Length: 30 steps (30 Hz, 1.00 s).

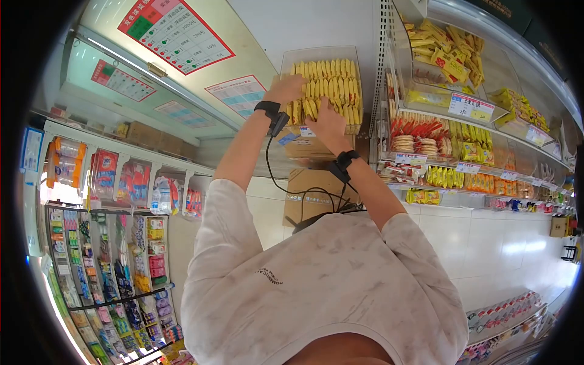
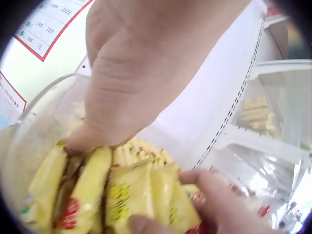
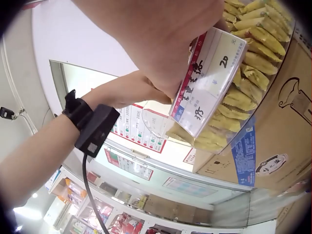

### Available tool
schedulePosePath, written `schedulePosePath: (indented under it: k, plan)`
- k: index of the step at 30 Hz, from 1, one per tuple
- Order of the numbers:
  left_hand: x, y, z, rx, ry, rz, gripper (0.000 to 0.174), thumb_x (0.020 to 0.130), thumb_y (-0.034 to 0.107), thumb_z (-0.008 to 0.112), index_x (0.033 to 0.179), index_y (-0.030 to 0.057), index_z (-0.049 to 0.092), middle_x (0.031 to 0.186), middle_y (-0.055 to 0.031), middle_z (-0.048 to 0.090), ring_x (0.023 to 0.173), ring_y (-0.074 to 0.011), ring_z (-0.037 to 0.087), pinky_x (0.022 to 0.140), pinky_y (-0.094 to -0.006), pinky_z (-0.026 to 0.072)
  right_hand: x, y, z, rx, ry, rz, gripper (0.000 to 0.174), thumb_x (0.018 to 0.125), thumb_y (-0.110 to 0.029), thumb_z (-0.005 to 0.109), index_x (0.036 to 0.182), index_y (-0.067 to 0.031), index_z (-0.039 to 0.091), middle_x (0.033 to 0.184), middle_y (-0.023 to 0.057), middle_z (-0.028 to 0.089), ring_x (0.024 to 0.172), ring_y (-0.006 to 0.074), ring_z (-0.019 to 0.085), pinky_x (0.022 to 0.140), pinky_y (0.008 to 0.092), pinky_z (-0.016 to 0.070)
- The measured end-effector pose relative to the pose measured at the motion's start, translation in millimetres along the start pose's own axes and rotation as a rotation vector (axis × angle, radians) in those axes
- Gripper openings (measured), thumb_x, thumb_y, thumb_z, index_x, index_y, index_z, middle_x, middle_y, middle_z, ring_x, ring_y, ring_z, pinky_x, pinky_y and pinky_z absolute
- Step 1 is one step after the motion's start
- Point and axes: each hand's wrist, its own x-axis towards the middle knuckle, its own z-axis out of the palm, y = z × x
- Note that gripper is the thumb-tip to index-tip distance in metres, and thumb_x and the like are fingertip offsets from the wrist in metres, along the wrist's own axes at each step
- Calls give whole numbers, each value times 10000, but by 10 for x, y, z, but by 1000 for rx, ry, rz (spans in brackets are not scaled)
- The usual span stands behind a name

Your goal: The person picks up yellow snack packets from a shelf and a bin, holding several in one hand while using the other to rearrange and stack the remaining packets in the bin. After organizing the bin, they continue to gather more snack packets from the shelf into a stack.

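A clear plastic bin (image 1: 358, 125) holds rows of small yellow snack packets (image 1: 331, 89). At the bin's left side, my left hand (image 1: 286, 90) reaches in over the packets; in the left wrist view its fingertips are hidden among them. My right hand (image 1: 328, 125) comes over the front edge and pinches a yellow packet (image 2: 129, 190) between thumb and finger, just right of other upright packets. In the right wrist view, a price card (image 3: 212, 80) on the bin's front partly covers the right hand (image 3: 161, 44).
Cardboard boxes (image 1: 304, 182) stand below the bin. To the right, shelves with clear bins hold more packaged snacks (image 1: 447, 55). A glass-fronted cabinet with printed notices (image 1: 176, 33) is on the left. Black cables (image 1: 271, 164) run from both wrist cameras toward my body.
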Motion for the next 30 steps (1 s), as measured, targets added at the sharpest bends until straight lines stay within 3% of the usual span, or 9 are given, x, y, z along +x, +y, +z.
schedulePosePath:
  k: [5,10,16,19,22,25,28,30]
  plan:
    - [2,102,105,147,-89,-11,637,781,97,745,1384,42,546,1354,-164,576,1277,-357,540,1019,-445,485,5,12,-28,62,6,4,795,803,-400,753,1399,-11,399,1025,226,697,893,386,714,758,474,572]
    - [-137,145,248,191,136,18,637,775,84,748,1381,69,552,1341,-127,585,1242,-336,573,972,-438,517,89,25,-69,195,0,84,813,756,-413,798,1355,-17,416,935,215,716,886,396,715,763,478,567]
    - [-176,123,384,212,325,-42,562,814,119,724,1354,97,569,1279,-104,616,1143,-328,623,905,-434,546,77,39,-132,238,-6,110,812,763,-413,791,1354,-12,404,962,230,710,900,413,709,774,488,567]
    - [-145,260,315,303,205,-147,578,802,117,732,1354,85,564,1306,-130,607,1154,-357,608,926,-448,535,111,58,-98,156,-57,76,823,766,-418,785,1366,-4,403,982,243,707,904,417,708,773,486,568]
    - [-63,183,272,144,163,-141,616,784,121,748,1364,66,549,1303,-165,612,1181,-380,589,956,-463,519,93,68,-89,133,-45,56,815,774,-410,776,1368,5,404,988,252,704,903,421,708,771,483,570]
    - [-81,150,290,120,333,38,621,761,120,763,1344,47,563,1281,-191,624,1193,-382,578,972,-473,507,74,61,-100,187,-28,69,804,777,-400,768,1367,7,404,991,259,704,905,422,707,773,487,569]
    - [-93,142,267,139,250,103,639,738,112,778,1341,46,576,1267,-188,633,1203,-383,576,975,-473,504,44,54,-156,253,47,91,805,776,-394,763,1370,11,400,994,268,702,910,422,707,777,491,568]
    - [-93,181,317,103,270,17,645,726,104,787,1336,41,586,1265,-187,633,1211,-385,573,991,-468,494,46,90,-157,283,37,57,815,776,-394,762,1376,16,395,998,274,700,914,424,706,778,494,567]
